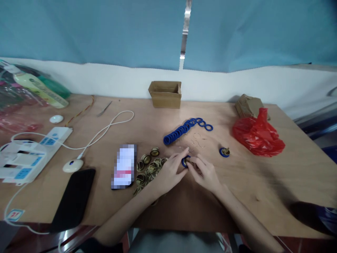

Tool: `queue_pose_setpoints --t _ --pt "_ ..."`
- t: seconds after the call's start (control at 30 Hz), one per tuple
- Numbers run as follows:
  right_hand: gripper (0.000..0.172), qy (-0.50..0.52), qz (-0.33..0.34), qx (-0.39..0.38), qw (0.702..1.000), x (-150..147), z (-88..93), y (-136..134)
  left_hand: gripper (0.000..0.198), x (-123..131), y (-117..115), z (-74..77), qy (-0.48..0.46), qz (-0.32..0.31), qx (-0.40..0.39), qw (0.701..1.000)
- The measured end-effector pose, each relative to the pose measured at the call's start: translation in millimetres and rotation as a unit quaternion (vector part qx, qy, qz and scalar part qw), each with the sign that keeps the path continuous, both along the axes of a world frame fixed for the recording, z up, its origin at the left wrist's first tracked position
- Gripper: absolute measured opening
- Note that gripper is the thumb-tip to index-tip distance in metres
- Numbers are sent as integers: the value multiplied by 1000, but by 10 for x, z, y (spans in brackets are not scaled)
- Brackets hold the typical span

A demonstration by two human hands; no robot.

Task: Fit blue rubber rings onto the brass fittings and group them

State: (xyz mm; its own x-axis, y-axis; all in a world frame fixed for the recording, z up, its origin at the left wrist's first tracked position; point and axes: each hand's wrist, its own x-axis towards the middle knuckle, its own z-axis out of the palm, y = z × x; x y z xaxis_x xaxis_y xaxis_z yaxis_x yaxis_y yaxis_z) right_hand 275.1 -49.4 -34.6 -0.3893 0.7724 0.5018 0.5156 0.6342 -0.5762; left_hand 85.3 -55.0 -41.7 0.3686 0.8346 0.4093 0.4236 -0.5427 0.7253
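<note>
Between my two hands is a blue ring (183, 162) with a brass-coloured metal fitting (187, 161) set against it. My left hand (172, 168) is closed on the ring's left side, its thumb and fingers around the edge. My right hand (205, 172) pinches the brass fitting from the right; the fingertips partly hide it. Left of my left hand lies a pile of brass fittings (152, 167), some under the forearm. Beyond my hands stretches an overlapping row of blue rings (181, 130). To the right sits a blue ring joined with a brass fitting (224, 151).
A small open cardboard box (166, 100) stands at the back. At right are a red plastic bag (258, 135) and a brown package (249, 106). Leftward lie a lit phone (123, 167), a black phone (73, 200), a power strip (37, 156), a white cable (100, 135) and tweezers (104, 109).
</note>
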Motion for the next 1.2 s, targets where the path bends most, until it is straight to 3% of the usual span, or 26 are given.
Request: queue_pose_setpoints --t 0.1,0.23,0.37,0.5,0.63,0.77,0.9,0.97,1.03,1.1,1.2 --pt "14 -17 -67 -7 998 109 55 120 69 3 5 48 27 -1 19 999" --pt "21 -120 -160 -35 979 521 158 344 33 -3 16 118 37 -11 48 998" --pt "25 -166 -167 -101 967 992 303 434 13 -6 0 172 73 -35 65 995" --pt "28 -186 -158 -198 949 1285 416 383 17 12 -72 273 124 -83 92 984" --pt "24 -255 -164 -273 913 1433 435 309 18 -72 -142 406 176 -101 98 974" --pt "17 -364 -261 -265 854 1451 443 231 16 -396 -46 488 219 -15 41 975" --pt "17 -458 -369 -215 780 1287 510 168 23 -777 244 470 271 73 -42 959" --pt "21 -467 -351 -192 788 1137 546 160 26 -867 411 435 318 88 -67 942" --pt "21 -456 -282 -170 827 944 549 166 28 -852 568 403 369 85 -94 921" --pt "22 -444 -193 -136 864 715 497 167 31 -748 709 382 404 76 -98 906" --pt "18 -438 -110 -99 887 350 323 125 36 -536 876 358 433 74 -95 893"
